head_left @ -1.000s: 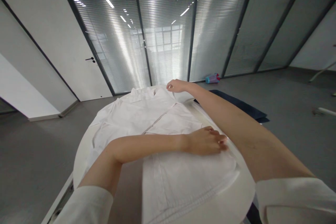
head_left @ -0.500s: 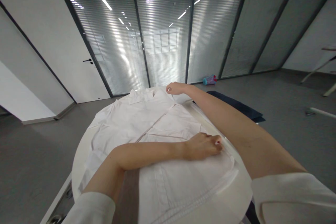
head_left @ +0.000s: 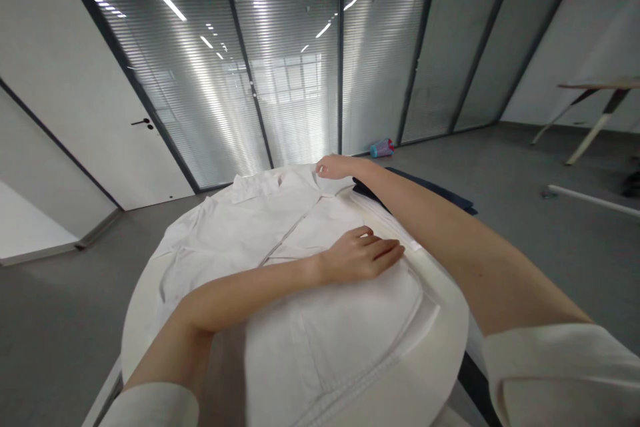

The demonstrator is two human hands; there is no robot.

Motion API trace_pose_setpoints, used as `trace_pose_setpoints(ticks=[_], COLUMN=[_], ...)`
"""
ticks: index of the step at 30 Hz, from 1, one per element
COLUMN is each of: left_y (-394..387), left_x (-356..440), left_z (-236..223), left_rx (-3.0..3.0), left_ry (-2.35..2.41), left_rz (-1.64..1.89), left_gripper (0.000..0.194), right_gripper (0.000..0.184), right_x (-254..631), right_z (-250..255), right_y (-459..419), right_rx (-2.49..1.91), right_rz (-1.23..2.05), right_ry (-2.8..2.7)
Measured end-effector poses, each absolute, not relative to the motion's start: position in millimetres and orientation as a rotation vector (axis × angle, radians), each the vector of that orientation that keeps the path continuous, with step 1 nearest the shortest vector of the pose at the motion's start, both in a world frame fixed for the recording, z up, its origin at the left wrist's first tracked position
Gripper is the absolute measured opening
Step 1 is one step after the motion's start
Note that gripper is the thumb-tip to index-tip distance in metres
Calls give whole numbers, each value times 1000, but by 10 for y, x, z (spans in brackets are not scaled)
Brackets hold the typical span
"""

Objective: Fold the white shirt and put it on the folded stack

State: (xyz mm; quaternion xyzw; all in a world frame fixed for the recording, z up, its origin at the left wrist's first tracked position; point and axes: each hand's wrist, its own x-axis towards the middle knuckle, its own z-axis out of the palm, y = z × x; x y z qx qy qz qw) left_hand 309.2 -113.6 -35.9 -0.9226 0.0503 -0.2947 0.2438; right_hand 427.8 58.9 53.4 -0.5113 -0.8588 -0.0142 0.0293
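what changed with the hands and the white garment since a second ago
The left hand has uncurled its fingers and now lies spread on the white garment, shifted slightly left from the garment's right edge. Whether it had gripped cloth before is unclear. The head view has swung right, showing more of the far table. The right hand stayed at the garment's far edge.

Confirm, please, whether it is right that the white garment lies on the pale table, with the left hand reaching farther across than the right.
Not quite: the head view shows the right hand reaching farther across than the left hand; the white garment does lie on the pale table.
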Motion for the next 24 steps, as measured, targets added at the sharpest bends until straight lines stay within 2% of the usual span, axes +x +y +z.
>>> trace_pose_setpoints(ticks=[8, 14, 20, 24], left_y=[-1176, -1423, -1604, -1717], left_x=[3023, 2767, 2373, 2132], left_z=[-317, -99, -90, -96], left_rx=[-2582, -2679, -2626, -2608], left_ry=[19, -93, -179, -245], left_rz=[-757, -565, -532, -604], left_gripper=[35, 25, 18, 17], right_gripper=[30, 28, 48, 40], right_x=[4336, 4209, 3922, 3733], right_z=[437, 276, -92, -238], right_y=[641, 733, 936, 1090], right_rx=[-1626, -1781, -2026, -2114], right_rz=[-28, 74, 210, 289], right_ry=[-2615, -2529, -2277, -2143])
